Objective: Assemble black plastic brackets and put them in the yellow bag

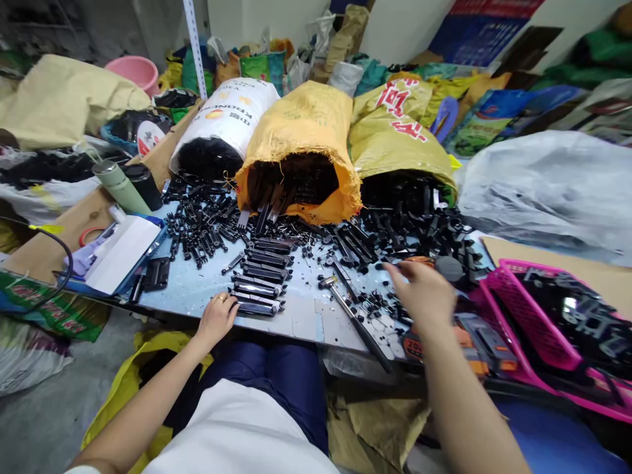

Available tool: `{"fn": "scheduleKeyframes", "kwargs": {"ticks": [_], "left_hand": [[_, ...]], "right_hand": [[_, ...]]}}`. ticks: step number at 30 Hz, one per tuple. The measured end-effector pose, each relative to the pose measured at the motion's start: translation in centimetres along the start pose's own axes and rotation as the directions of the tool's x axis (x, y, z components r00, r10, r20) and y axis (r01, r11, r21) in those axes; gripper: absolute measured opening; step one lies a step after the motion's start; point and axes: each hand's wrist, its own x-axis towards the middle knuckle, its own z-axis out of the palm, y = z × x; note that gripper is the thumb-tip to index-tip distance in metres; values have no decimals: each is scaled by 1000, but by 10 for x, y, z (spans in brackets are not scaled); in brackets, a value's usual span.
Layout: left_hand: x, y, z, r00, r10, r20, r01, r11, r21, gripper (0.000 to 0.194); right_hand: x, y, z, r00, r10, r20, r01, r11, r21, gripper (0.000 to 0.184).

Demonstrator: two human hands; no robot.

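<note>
My left hand [217, 320] is at the near end of a row of long black handle-like parts [261, 272] laid side by side. Its curled fingers close on the left end of the nearest black part [257, 307]. Over the right side of the table, my right hand [425, 295] is slightly blurred, thumb and fingers apart, with nothing visible in them. Beneath and beside it lie small black pieces [371, 304] and an orange-and-black power tool [464, 336], partly hidden by my forearm. Between my hands rests a hammer [353, 319] with a black grip.
White [232, 108], orange [306, 125] and yellow [395, 138] sacks lie open at the back, black parts spilling out. A pink basket [533, 316] of black parts stands right. At left are a green flask [118, 184] and a blue tray [153, 240] holding white paper.
</note>
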Motion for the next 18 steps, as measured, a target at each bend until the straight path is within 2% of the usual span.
{"fn": "scheduleKeyframes", "kwargs": {"ticks": [1,2,4,6,9,10,11,12,13,14,16,18], "left_hand": [[-3,-7,0,1000,5,13,-5,999,-42,21],[-4,-12,0,1000,7,17,-5,996,-84,21],[-5,-16,1,1000,-18,12,20,990,-142,20],[-4,-11,-2,997,-81,-11,78,984,-157,19],[-8,8,-16,980,-189,-54,173,961,-218,20],[-11,17,-20,972,-233,-37,213,935,-282,22],[-15,27,-23,960,-278,23,266,889,-372,24],[-19,36,-25,938,-322,126,342,810,-477,25],[-22,45,-25,897,-359,259,442,688,-575,25],[-25,54,-23,833,-380,403,553,529,-644,26],[-29,66,-18,671,-367,645,727,152,-670,31],[-28,72,-14,525,-314,791,779,-196,-595,35]], "right_hand": [[3,-27,18,996,-73,50,72,997,20,45],[8,-55,38,973,-178,145,172,984,52,40],[21,-109,81,885,-384,263,370,923,103,33],[35,-152,118,785,-500,366,503,859,94,30],[52,-190,155,668,-545,507,613,789,42,32],[56,-197,163,640,-548,538,634,773,33,32],[61,-201,169,621,-550,559,648,761,29,32],[65,-203,174,607,-551,573,657,753,28,32],[69,-204,178,592,-549,590,666,745,26,33],[73,-203,180,576,-546,608,674,739,26,34],[81,-202,180,540,-541,644,685,728,37,34],[90,-200,176,496,-539,681,693,718,63,31]]}}
